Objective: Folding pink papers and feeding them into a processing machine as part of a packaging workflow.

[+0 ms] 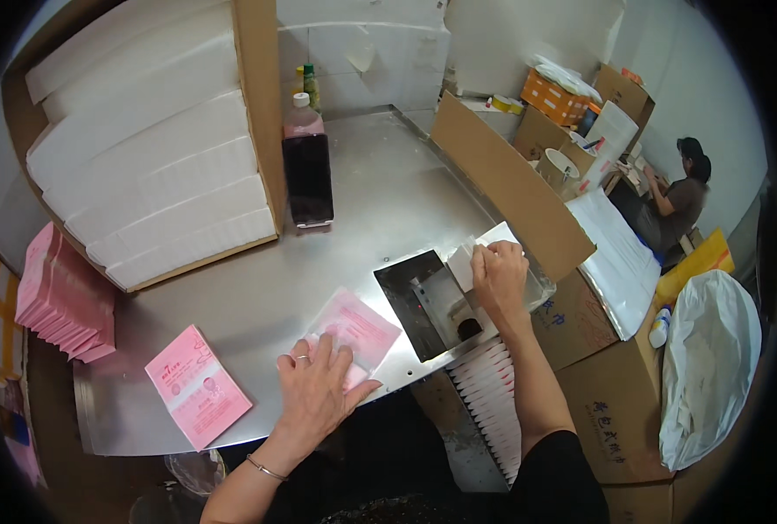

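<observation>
My left hand [312, 384] lies with fingers spread on a pink printed plastic packet [354, 330] on the metal table; something whitish shows beneath the fingers. To its left is a neat stack of pink printed packets [198, 389]. My right hand [500, 278] is closed, its fingertips pinching a thin white flat piece [464, 265] beside a rectangular opening [425, 306] in the tabletop. My fingers hide part of that piece. A dark round hole and metal parts show inside the opening.
An upright cardboard box [262, 113] of white stacked packs stands at the left, beside more pink packets [61, 297]. A black phone [308, 182] leans on a bottle [302, 116]. Cartons [615, 410] and a white plastic bag [711, 367] are at right. A person [681, 205] sits farther back.
</observation>
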The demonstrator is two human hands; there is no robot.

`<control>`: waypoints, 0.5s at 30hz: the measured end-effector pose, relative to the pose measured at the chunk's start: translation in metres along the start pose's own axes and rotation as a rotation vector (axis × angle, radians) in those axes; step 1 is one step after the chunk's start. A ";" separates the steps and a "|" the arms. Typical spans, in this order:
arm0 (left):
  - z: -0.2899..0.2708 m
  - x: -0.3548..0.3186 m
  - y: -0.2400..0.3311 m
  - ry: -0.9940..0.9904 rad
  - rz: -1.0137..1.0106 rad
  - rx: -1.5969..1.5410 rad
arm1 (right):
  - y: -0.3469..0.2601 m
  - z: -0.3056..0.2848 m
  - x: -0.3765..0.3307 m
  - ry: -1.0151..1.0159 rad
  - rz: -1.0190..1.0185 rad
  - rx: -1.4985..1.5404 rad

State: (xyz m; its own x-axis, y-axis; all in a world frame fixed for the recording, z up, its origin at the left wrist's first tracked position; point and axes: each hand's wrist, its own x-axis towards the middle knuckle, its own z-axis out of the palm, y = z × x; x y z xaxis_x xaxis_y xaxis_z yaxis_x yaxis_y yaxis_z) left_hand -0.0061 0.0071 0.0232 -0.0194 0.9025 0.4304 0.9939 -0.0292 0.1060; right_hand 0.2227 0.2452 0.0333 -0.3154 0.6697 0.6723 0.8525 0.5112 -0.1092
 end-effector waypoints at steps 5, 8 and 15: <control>-0.006 0.000 0.002 -0.069 -0.021 -0.012 | 0.001 -0.003 0.000 -0.037 0.028 0.066; 0.006 -0.001 0.000 -0.043 -0.046 -0.111 | 0.002 -0.008 -0.002 -0.051 0.008 0.076; 0.005 -0.004 0.012 -0.058 0.107 -0.333 | -0.018 -0.008 -0.018 0.093 -0.204 0.104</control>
State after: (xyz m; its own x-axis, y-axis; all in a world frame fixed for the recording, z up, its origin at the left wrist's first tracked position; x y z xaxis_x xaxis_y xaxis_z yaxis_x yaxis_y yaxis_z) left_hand 0.0065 0.0048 0.0180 0.0990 0.9094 0.4039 0.9000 -0.2551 0.3536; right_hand 0.2165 0.2200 0.0290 -0.4327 0.4967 0.7524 0.7259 0.6868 -0.0359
